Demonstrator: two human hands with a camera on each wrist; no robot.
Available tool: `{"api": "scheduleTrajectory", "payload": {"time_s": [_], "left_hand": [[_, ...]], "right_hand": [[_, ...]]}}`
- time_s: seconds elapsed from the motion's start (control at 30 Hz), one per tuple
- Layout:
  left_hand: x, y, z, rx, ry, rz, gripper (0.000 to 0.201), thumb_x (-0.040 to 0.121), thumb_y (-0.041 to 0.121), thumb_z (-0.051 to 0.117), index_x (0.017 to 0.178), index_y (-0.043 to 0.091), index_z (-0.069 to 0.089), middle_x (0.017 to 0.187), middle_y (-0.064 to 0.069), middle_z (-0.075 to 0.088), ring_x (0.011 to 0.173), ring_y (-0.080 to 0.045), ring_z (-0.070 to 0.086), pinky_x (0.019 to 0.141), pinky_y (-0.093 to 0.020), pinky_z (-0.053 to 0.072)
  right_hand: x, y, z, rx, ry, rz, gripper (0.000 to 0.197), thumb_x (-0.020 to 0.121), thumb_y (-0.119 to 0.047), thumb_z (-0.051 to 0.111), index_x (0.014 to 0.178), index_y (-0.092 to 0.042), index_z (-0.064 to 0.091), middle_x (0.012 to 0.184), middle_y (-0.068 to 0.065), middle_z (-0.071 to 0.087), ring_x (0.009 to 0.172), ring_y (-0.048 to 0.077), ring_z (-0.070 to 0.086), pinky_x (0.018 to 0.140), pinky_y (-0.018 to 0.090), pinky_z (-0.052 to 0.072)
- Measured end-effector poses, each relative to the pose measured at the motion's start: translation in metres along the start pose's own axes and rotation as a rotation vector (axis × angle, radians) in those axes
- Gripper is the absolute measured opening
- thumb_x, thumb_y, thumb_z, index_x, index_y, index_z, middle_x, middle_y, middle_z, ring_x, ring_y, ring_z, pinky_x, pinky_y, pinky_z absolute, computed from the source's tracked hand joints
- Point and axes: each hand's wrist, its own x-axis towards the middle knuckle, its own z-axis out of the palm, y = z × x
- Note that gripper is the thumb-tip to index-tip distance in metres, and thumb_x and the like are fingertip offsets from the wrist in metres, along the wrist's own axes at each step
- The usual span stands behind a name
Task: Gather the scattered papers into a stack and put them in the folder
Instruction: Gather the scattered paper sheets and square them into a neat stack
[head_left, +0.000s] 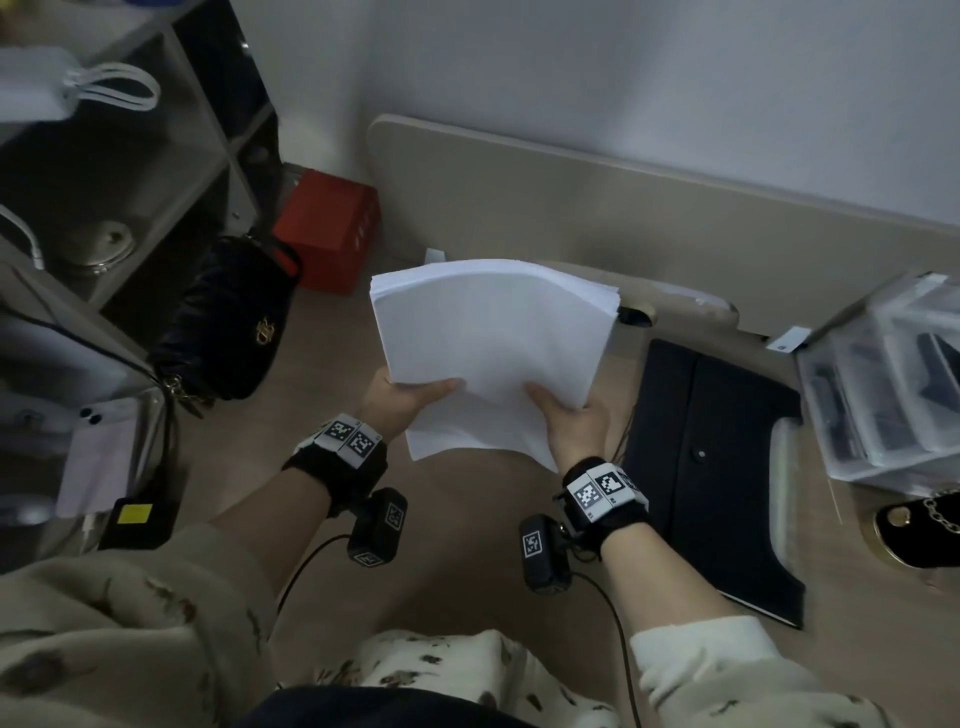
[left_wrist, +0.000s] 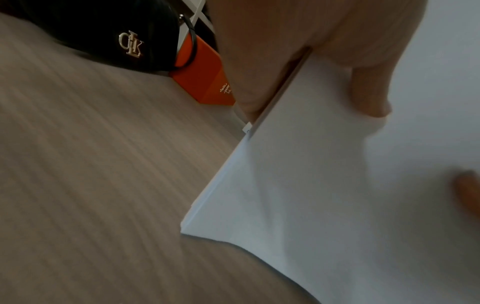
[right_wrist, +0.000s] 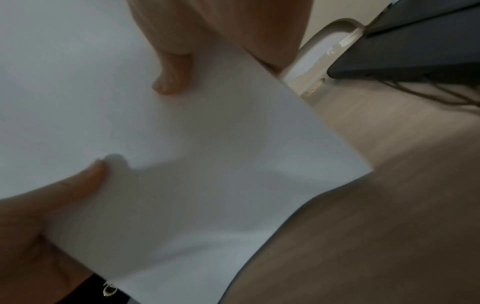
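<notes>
A thick stack of white papers (head_left: 488, 343) is held up in the air above the floor, its near end drooping. My left hand (head_left: 405, 400) grips its near left edge, thumb on top. My right hand (head_left: 566, 421) grips the near right edge the same way. In the left wrist view the stack (left_wrist: 324, 185) fills the right side under my thumb (left_wrist: 369, 90). In the right wrist view the stack (right_wrist: 182, 144) lies under my right thumb (right_wrist: 174, 72), with the left hand's thumb (right_wrist: 78, 181) at lower left. The black folder (head_left: 717, 467) lies closed on the floor to the right.
A black handbag (head_left: 228, 322) and a red box (head_left: 327, 228) sit at the left by a shelf unit (head_left: 171, 135). A beige board (head_left: 597, 208) leans against the wall. Clear plastic bins (head_left: 893, 374) stand at the right. A cable runs beside the folder.
</notes>
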Motion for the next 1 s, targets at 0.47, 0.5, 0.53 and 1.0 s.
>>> {"api": "scheduleTrajectory", "payload": {"time_s": [0.47,0.5,0.53,1.0], "left_hand": [[0.006,0.06,-0.049,0.34,0.008,0.65,0.126,0.052,0.038,0.09,0.15,0.017,0.014,0.153,0.001,0.023,0.141,-0.014,0.028,0.114,-0.024,0.028],[0.007,0.064,-0.047,0.403,-0.043,0.705,0.122,0.053,0.038,0.09,0.149,0.013,0.019,0.151,0.006,0.026,0.141,-0.013,0.028,0.116,-0.026,0.028],[0.008,0.065,-0.045,0.446,-0.097,0.744,0.114,0.057,0.037,0.087,0.148,0.014,0.023,0.149,0.012,0.029,0.14,-0.013,0.031,0.116,-0.032,0.029],[0.005,0.032,-0.036,0.546,-0.313,0.297,0.028,0.074,0.027,0.08,0.096,0.011,0.075,0.09,-0.007,0.074,0.089,-0.019,0.07,0.08,-0.042,0.054]], "right_hand": [[-0.002,-0.059,-0.034,-0.945,0.078,-0.919,0.025,0.071,-0.029,0.076,0.054,-0.017,0.063,0.047,0.0,0.05,0.041,0.021,0.043,0.045,0.016,0.018],[-0.004,-0.062,-0.034,-1.034,0.074,-0.938,0.026,0.069,-0.023,0.076,0.051,-0.016,0.058,0.046,0.001,0.047,0.04,0.021,0.042,0.046,0.014,0.012],[-0.007,-0.065,-0.035,-1.117,0.068,-0.956,0.025,0.067,-0.019,0.074,0.051,-0.015,0.055,0.046,0.001,0.045,0.04,0.022,0.043,0.049,0.012,0.006],[-0.002,-0.055,-0.036,-1.009,-0.06,-0.887,0.039,0.072,-0.063,0.063,0.065,-0.025,0.069,0.059,-0.007,0.064,0.062,0.022,0.061,0.061,0.028,0.036]]}}
